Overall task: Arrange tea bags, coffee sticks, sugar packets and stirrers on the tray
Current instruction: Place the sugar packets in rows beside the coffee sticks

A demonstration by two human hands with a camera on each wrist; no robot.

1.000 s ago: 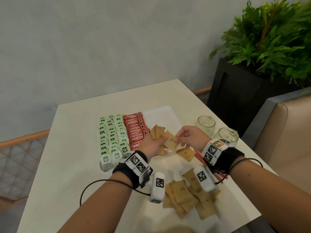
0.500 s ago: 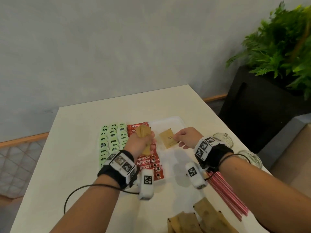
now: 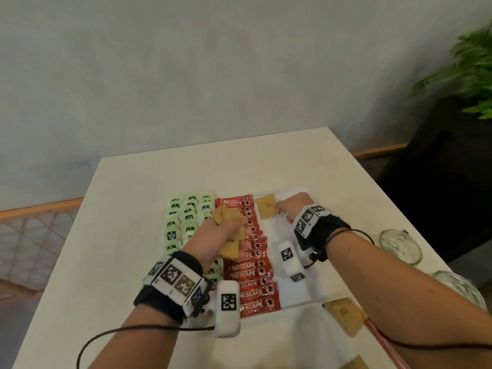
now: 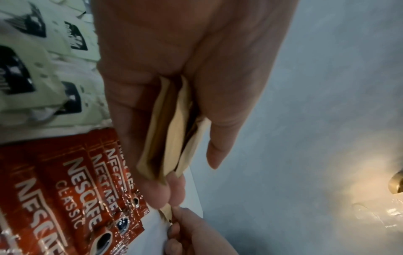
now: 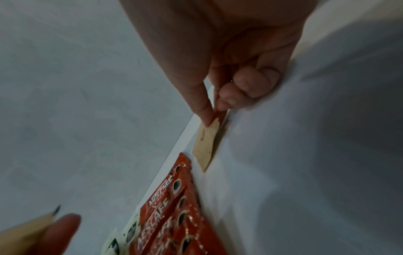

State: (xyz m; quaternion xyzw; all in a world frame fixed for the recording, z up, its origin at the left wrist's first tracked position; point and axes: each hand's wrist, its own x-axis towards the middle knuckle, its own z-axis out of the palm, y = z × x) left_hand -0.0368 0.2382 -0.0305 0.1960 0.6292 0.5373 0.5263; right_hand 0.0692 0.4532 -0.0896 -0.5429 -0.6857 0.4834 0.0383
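Note:
A white tray [image 3: 290,294] holds rows of green tea bags [image 3: 190,218] on its left and a column of red coffee sticks [image 3: 249,265] in the middle. My left hand [image 3: 213,237] grips a bunch of brown sugar packets [image 3: 227,217] above the coffee sticks; the same bunch of packets [image 4: 172,136] shows between its fingers. My right hand [image 3: 290,206] pinches the corner of one brown sugar packet [image 3: 267,207] lying at the tray's far end, right of the coffee sticks. That single packet [image 5: 207,145] lies low against the tray floor.
More brown sugar packets [image 3: 343,314] lie on the table [image 3: 106,249] near the tray's front edge, beside pink stirrers [image 3: 383,342]. Two glass jars [image 3: 400,245] stand at the table's right edge. A potted plant [image 3: 471,70] stands beyond on the right.
My right hand carried one sugar packet away from the left hand to the tray's far end and lowered it there. The left hand moved left over the coffee sticks with its bunch.

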